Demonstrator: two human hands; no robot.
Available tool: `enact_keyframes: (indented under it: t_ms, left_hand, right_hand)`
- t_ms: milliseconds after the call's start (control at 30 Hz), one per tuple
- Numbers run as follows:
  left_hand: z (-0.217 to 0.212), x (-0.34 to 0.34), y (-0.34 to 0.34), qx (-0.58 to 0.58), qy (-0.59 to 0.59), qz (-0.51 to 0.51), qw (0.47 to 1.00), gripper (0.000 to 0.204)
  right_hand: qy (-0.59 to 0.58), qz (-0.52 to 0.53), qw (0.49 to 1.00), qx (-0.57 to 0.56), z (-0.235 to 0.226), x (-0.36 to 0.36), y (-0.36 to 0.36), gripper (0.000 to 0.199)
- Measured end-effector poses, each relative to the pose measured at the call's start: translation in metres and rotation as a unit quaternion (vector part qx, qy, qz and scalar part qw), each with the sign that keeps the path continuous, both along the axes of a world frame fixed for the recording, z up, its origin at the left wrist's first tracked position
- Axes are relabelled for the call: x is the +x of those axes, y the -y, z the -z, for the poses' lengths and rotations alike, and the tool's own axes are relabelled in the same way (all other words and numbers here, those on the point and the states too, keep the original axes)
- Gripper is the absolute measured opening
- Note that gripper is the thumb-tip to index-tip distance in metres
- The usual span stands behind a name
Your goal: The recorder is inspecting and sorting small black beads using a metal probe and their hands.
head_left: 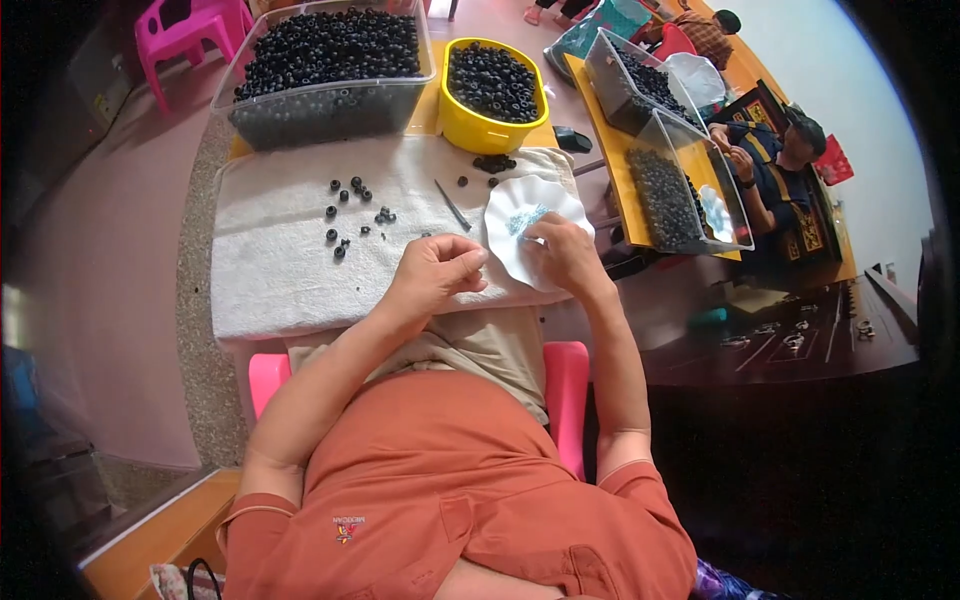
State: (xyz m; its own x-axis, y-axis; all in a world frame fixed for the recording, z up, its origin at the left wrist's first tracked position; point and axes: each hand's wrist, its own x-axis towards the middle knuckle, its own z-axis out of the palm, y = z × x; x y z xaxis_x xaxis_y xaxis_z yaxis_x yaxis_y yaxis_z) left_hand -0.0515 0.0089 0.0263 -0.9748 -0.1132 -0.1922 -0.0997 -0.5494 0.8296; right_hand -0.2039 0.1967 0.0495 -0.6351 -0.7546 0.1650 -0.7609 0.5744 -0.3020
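My left hand (440, 272) is closed above the front of the white towel, thumb and fingers pressed together; what it pinches, if anything, is too small to make out. My right hand (566, 252) reaches into a white wavy-rimmed dish (502, 205), its fingertips bent down at a small heap of tiny pale-blue pieces (524, 219). Whether those fingers grip a piece is hidden. Between the hands and the yellow tub lies a thin, dark pointed tool (453, 206). Several loose black beads (332, 211) are scattered on the towel to the left.
A clear bin (330, 118) and a yellow tub (480, 135), both full of black beads, stand behind the towel (270, 260). At right, another table (625, 180) carries more bead bins, with a person (775, 165) seated beside it. A pink chair (190, 35) stands far left.
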Motion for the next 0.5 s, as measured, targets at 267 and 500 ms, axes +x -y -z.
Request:
enact_keyframes:
  t_ms: [267, 500]
  left_hand:
    - [0.002, 0.004, 0.007, 0.010, -0.003, -0.009, 1.000, 0.013]
    - [0.003, 0.005, 0.004, 0.001, 0.014, -0.003, 1.000, 0.013]
  right_hand:
    - [0.018, 0.023, 0.987, -0.156, -0.018, -0.001, -0.030, 0.013]
    - [0.043, 0.074, 0.995, -0.047, -0.007, 0.009, -0.062, 0.022]
